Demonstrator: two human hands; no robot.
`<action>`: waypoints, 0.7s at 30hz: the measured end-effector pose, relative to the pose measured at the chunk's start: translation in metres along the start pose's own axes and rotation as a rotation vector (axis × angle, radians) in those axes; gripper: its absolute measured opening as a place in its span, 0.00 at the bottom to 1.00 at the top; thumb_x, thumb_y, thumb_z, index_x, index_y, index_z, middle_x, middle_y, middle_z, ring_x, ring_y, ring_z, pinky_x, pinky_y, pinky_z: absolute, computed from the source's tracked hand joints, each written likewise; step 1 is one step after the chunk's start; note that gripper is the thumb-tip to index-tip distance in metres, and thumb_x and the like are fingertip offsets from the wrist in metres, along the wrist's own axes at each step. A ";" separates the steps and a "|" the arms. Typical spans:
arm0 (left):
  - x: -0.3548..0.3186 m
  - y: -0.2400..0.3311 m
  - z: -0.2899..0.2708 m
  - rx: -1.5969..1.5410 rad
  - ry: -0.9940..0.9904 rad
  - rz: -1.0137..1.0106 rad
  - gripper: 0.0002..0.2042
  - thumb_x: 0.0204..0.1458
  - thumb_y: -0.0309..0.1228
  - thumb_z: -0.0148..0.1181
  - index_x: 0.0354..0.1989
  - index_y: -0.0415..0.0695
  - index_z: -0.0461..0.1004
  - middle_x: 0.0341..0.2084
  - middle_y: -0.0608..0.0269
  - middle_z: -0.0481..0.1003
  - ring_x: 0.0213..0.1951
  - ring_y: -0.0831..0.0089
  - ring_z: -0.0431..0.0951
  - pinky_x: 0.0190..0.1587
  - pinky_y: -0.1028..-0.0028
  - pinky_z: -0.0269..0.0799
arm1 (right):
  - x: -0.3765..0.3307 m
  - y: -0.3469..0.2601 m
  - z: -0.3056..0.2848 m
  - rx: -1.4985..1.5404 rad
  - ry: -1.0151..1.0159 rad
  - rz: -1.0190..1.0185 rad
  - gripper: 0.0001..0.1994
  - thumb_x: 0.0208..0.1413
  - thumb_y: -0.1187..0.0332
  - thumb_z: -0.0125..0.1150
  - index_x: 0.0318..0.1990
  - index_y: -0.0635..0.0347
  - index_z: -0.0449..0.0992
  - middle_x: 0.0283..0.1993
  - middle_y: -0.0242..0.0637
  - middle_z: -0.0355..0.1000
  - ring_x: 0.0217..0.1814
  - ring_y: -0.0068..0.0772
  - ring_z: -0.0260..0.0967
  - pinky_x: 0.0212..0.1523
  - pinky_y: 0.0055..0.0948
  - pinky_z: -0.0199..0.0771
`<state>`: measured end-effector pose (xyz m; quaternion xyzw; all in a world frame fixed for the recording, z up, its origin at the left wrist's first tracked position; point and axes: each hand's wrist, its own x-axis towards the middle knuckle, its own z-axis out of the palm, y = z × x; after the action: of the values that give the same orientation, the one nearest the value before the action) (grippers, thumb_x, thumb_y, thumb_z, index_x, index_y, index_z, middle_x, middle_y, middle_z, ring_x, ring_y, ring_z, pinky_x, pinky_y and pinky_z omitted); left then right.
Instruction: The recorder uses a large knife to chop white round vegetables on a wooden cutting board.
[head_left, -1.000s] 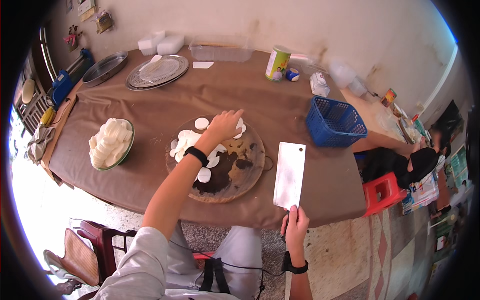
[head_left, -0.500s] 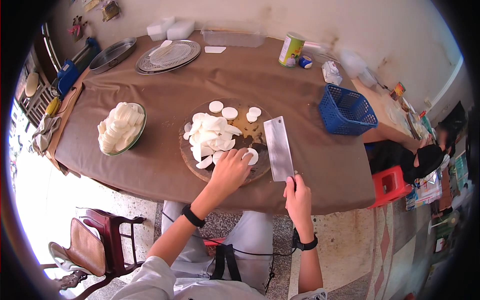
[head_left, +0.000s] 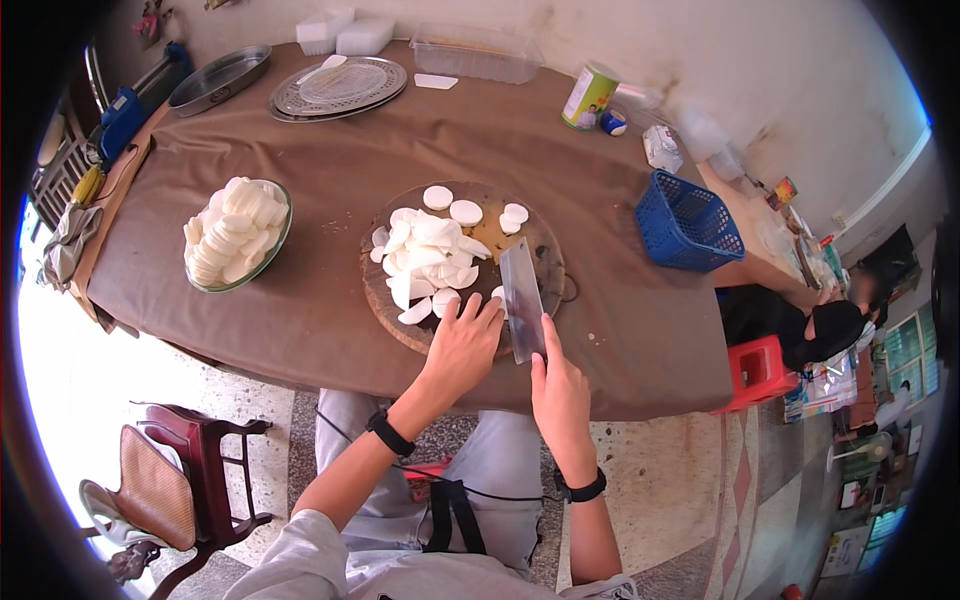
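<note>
My right hand [head_left: 562, 395] is closed round the handle of a cleaver [head_left: 522, 303], its broad metal blade over the right part of a round wooden chopping board [head_left: 548, 270]. Just left of the blade, the bent fingers of my left hand [head_left: 465, 345] hold down a round white slice [head_left: 498, 294], partly hidden by the blade and fingers. Cut white pieces [head_left: 425, 250] of a food I cannot name are heaped on the board's left side. Several round slices [head_left: 465, 212] lie along its far edge.
A bowl [head_left: 285, 235] piled with white slices stands left of the board. At the right is a blue plastic basket [head_left: 690, 225]. Round metal trays [head_left: 340, 88], a clear plastic container [head_left: 475, 52] and a green-and-white can [head_left: 590, 95] stand along the back. A red stool [head_left: 755, 372] is beyond the right edge.
The cleaver has moved left, from beside the board to over it, next to my left fingers. My left hand stays at the slice. The view has shifted slightly.
</note>
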<state>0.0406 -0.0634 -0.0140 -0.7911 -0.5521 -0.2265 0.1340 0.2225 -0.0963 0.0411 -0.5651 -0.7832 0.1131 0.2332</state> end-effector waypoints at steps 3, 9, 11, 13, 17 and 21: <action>0.001 0.001 0.005 0.015 -0.034 -0.015 0.19 0.54 0.31 0.61 0.53 0.37 0.81 0.57 0.59 0.77 0.61 0.60 0.72 0.64 0.56 0.65 | -0.001 -0.005 0.006 -0.077 0.053 -0.008 0.31 0.73 0.70 0.56 0.80 0.53 0.57 0.35 0.49 0.79 0.33 0.56 0.80 0.33 0.52 0.79; 0.002 0.001 0.005 -0.014 -0.034 -0.025 0.19 0.54 0.31 0.62 0.53 0.36 0.81 0.57 0.58 0.78 0.60 0.59 0.73 0.64 0.55 0.65 | 0.001 -0.015 0.003 -0.155 0.040 0.028 0.32 0.72 0.70 0.56 0.81 0.54 0.55 0.34 0.49 0.79 0.31 0.57 0.79 0.32 0.54 0.78; 0.001 0.000 0.007 -0.022 -0.036 -0.039 0.19 0.54 0.31 0.62 0.53 0.36 0.82 0.56 0.58 0.78 0.60 0.59 0.73 0.64 0.55 0.65 | 0.003 -0.023 0.002 -0.154 0.010 0.052 0.31 0.72 0.71 0.56 0.80 0.55 0.57 0.34 0.52 0.79 0.32 0.60 0.79 0.33 0.55 0.77; 0.001 0.000 0.007 -0.027 -0.035 -0.050 0.19 0.54 0.31 0.62 0.53 0.36 0.82 0.56 0.58 0.78 0.60 0.59 0.73 0.64 0.54 0.65 | 0.004 -0.027 0.004 -0.152 -0.016 0.074 0.31 0.72 0.72 0.56 0.79 0.57 0.58 0.34 0.55 0.79 0.34 0.63 0.79 0.35 0.57 0.76; 0.001 0.001 0.007 -0.032 -0.025 -0.049 0.18 0.54 0.31 0.62 0.52 0.37 0.82 0.56 0.59 0.78 0.58 0.60 0.74 0.64 0.54 0.65 | 0.002 -0.029 0.008 -0.244 -0.003 0.039 0.32 0.72 0.71 0.57 0.80 0.55 0.56 0.35 0.52 0.79 0.33 0.60 0.80 0.33 0.54 0.79; 0.001 0.000 0.008 -0.032 -0.034 -0.051 0.18 0.54 0.32 0.61 0.52 0.37 0.82 0.55 0.59 0.78 0.57 0.60 0.74 0.64 0.54 0.65 | 0.001 -0.029 0.011 -0.286 0.004 0.034 0.33 0.72 0.69 0.56 0.81 0.54 0.55 0.34 0.49 0.79 0.31 0.57 0.80 0.31 0.52 0.80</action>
<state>0.0425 -0.0589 -0.0205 -0.7825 -0.5707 -0.2252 0.1062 0.1931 -0.1040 0.0445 -0.6060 -0.7812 0.0032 0.1499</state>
